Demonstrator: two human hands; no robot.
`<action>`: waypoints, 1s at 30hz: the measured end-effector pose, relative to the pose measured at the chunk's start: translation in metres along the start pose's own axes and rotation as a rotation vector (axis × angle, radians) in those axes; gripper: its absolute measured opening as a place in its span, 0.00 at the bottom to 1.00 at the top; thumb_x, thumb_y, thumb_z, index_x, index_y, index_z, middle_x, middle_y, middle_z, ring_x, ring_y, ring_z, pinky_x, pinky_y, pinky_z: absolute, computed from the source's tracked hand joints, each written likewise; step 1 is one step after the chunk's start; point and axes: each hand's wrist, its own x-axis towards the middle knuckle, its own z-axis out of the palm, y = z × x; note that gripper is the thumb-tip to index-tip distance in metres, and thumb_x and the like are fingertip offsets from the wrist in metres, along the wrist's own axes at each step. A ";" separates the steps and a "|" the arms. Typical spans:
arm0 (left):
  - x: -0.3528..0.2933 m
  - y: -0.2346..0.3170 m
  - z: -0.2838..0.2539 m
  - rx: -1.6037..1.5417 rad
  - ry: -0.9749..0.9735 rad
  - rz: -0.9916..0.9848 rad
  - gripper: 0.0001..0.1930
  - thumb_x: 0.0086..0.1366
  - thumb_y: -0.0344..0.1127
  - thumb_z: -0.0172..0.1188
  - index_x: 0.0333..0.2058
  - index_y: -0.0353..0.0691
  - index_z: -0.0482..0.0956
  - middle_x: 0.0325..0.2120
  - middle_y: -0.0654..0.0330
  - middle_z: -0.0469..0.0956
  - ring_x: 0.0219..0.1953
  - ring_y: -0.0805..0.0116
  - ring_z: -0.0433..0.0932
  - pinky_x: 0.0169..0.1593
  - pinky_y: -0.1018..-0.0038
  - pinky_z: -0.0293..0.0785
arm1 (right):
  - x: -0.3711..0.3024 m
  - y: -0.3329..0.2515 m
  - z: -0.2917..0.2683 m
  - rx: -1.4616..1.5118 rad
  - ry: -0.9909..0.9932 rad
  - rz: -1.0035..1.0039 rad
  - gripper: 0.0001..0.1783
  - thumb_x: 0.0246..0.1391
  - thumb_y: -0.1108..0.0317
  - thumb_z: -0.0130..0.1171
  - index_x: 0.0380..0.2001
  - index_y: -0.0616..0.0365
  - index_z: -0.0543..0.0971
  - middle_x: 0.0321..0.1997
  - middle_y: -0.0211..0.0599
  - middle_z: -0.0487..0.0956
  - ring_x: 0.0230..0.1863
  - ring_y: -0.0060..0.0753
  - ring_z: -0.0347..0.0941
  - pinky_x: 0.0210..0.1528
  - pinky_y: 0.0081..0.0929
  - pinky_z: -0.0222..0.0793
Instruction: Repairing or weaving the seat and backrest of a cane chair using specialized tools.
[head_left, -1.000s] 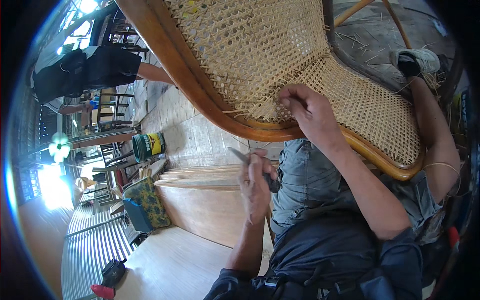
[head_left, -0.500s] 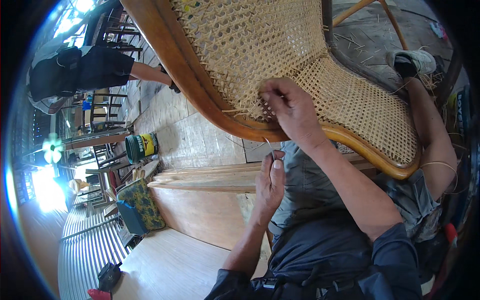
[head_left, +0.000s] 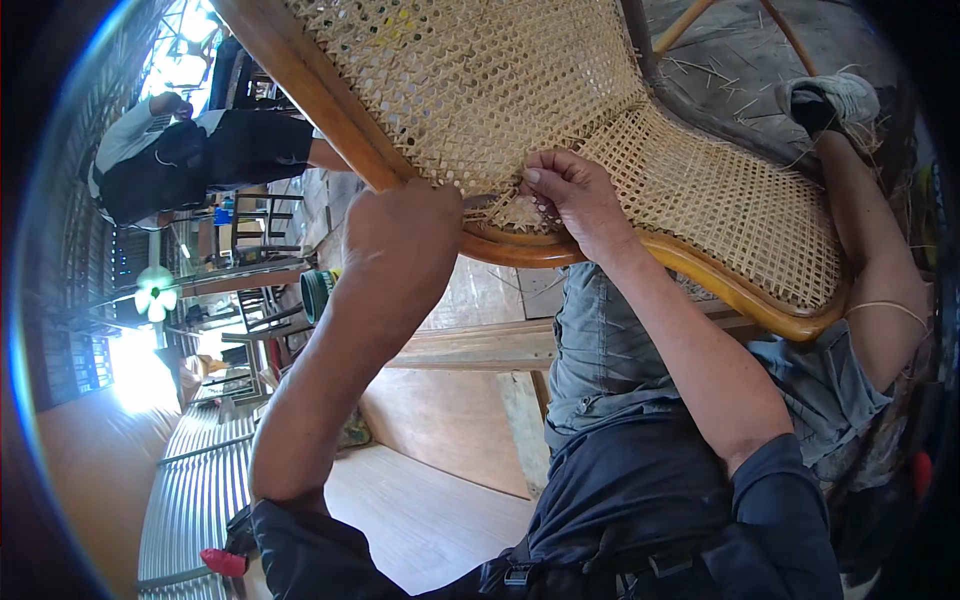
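A chair with a curved brown wooden frame (head_left: 735,272) and woven cane panels (head_left: 480,90) lies across the upper part of the view. My left hand (head_left: 405,220) reaches over the frame's near edge with its back towards me. Its fingers are mostly hidden, curled at the weave, and a thin dark piece (head_left: 480,201) juts from it over the cane. Beside it, my right hand (head_left: 580,195) pinches thumb and forefinger together at the cane near the frame. What sits between those fingertips is too small to tell. Loose strand ends stick out around both hands.
My bent leg (head_left: 880,240) is at the right, with a white shoe (head_left: 835,105) beyond the chair. Cane scraps (head_left: 715,75) litter the floor. Another person (head_left: 200,160) stands at the upper left. A green bucket (head_left: 316,294) and a wooden panel (head_left: 450,420) lie left of my legs.
My left hand has risen from below the frame to the weave, up and to the left. My right hand stays near the same cane, fingers now pinched. The view has shifted slightly.
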 end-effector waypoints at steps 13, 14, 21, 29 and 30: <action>0.042 0.026 -0.021 0.171 -0.188 0.051 0.06 0.51 0.30 0.54 0.21 0.40 0.80 0.19 0.53 0.78 0.24 0.58 0.80 0.28 0.65 0.75 | -0.017 -0.002 -0.007 -0.238 -0.048 0.012 0.08 0.54 0.66 0.56 0.32 0.61 0.78 0.26 0.21 0.73 0.29 0.12 0.63 0.33 0.14 0.61; 0.044 0.027 -0.022 0.166 -0.183 0.067 0.07 0.51 0.30 0.54 0.21 0.40 0.80 0.19 0.53 0.78 0.25 0.58 0.80 0.28 0.65 0.75 | -0.018 -0.003 -0.008 -0.235 -0.047 0.012 0.08 0.54 0.66 0.56 0.32 0.61 0.78 0.26 0.21 0.73 0.29 0.12 0.63 0.33 0.14 0.61; 0.056 0.029 -0.030 0.223 -0.251 0.139 0.07 0.51 0.31 0.54 0.20 0.41 0.81 0.20 0.54 0.79 0.25 0.60 0.80 0.29 0.66 0.74 | -0.020 -0.001 -0.012 -0.256 -0.086 0.036 0.08 0.54 0.67 0.57 0.32 0.61 0.77 0.26 0.22 0.73 0.29 0.13 0.64 0.34 0.14 0.61; 0.058 0.038 -0.031 0.239 -0.283 0.120 0.07 0.51 0.31 0.54 0.22 0.40 0.82 0.21 0.54 0.79 0.27 0.60 0.81 0.30 0.67 0.75 | -0.015 -0.004 -0.006 -0.056 -0.103 0.027 0.08 0.56 0.68 0.54 0.34 0.61 0.77 0.28 0.20 0.73 0.30 0.11 0.63 0.34 0.13 0.60; 0.059 0.040 -0.032 0.229 -0.291 0.108 0.07 0.51 0.31 0.54 0.22 0.40 0.82 0.22 0.54 0.80 0.27 0.60 0.81 0.30 0.67 0.75 | -0.016 -0.003 -0.005 0.005 -0.074 0.023 0.06 0.55 0.70 0.54 0.33 0.62 0.77 0.27 0.21 0.73 0.30 0.12 0.63 0.35 0.13 0.61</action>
